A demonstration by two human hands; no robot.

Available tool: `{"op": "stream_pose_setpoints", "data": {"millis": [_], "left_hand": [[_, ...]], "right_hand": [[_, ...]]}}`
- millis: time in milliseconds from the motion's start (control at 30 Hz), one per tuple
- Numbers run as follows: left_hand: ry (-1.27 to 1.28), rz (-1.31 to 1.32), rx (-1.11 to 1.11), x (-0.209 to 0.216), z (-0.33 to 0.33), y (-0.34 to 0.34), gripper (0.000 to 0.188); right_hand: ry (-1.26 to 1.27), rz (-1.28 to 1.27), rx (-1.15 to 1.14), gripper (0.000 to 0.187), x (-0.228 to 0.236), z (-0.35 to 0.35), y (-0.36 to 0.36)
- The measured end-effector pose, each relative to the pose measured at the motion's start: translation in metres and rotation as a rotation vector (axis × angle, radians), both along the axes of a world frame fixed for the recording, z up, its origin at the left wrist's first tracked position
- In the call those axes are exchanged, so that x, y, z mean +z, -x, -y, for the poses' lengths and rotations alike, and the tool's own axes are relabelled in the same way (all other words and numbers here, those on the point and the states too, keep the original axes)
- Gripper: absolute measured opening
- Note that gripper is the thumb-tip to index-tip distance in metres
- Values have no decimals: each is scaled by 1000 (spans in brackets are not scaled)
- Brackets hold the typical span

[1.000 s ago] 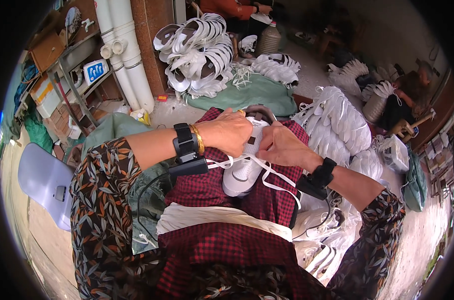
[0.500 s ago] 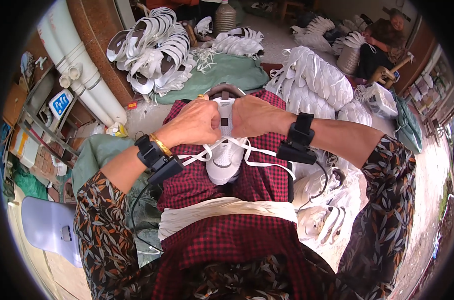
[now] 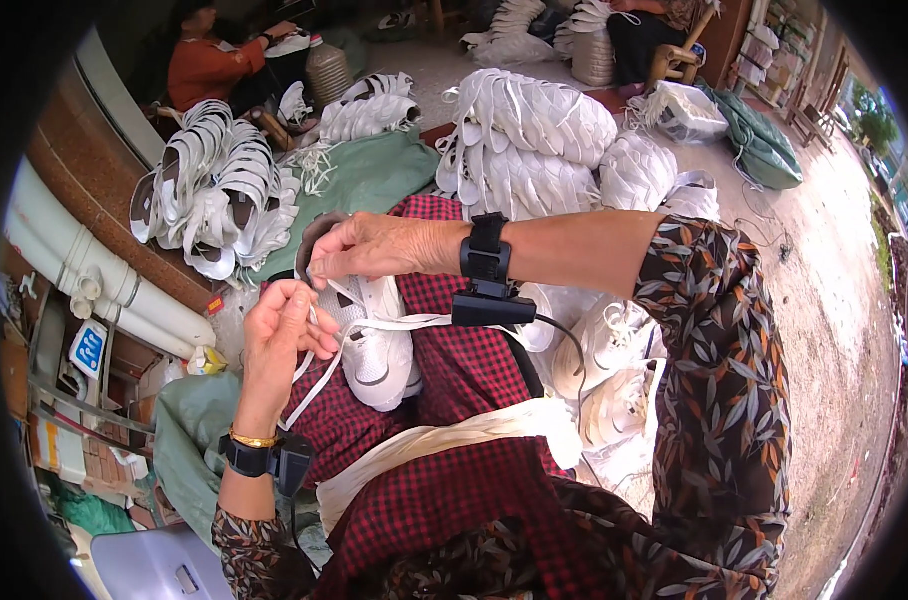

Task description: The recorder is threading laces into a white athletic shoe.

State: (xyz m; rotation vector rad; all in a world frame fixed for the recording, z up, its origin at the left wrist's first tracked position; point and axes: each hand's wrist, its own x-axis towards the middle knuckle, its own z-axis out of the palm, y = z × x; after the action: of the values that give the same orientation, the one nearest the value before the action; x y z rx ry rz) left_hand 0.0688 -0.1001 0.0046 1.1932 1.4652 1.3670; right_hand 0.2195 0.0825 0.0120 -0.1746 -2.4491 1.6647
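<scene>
A white sneaker (image 3: 379,365) lies on my red-and-black checked lap, toe toward me, its brown-lined collar partly hidden by my right hand. My left hand (image 3: 277,335) is beside the shoe on the left, thumb and forefinger pinched on a white shoelace (image 3: 319,388). Over the collar and tongue, my right hand (image 3: 374,248) has its fingertips closed on a lace close to the eyelets. A long loop of lace crosses the shoe's upper and reaches right, under the black device on my right wrist.
A bundle of white laces (image 3: 439,440) lies across my lap. Stacked white shoe uppers (image 3: 529,125) fill the space ahead; another pile (image 3: 214,185) stands left beside a green cloth (image 3: 374,185). White pipes (image 3: 104,270) run along the left. Two other people sit at the back.
My left hand has left the shoe's tongue and now pinches a lace at the left. My right hand has shifted onto a lace by the collar. The view has swung right.
</scene>
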Motion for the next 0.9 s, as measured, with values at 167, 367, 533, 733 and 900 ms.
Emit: {"op": "stream_pose_setpoints", "data": {"millis": [167, 367, 533, 733, 900], "left_hand": [[58, -34, -134, 5, -23, -28, 21], [-216, -369, 68, -10, -10, -35, 10], [-469, -848, -46, -3, -13, -50, 18], [-411, -565, 211, -22, 0, -3, 8], [-316, -553, 739, -52, 55, 165, 9]], "right_hand": [[-89, -198, 58, 32, -14, -11, -8], [119, -7, 17, 34, 9, -3, -5], [-424, -278, 80, 28, -14, -3, -8], [-348, -94, 81, 23, -15, -7, -5], [337, -226, -194, 29, -6, -33, -53]]}}
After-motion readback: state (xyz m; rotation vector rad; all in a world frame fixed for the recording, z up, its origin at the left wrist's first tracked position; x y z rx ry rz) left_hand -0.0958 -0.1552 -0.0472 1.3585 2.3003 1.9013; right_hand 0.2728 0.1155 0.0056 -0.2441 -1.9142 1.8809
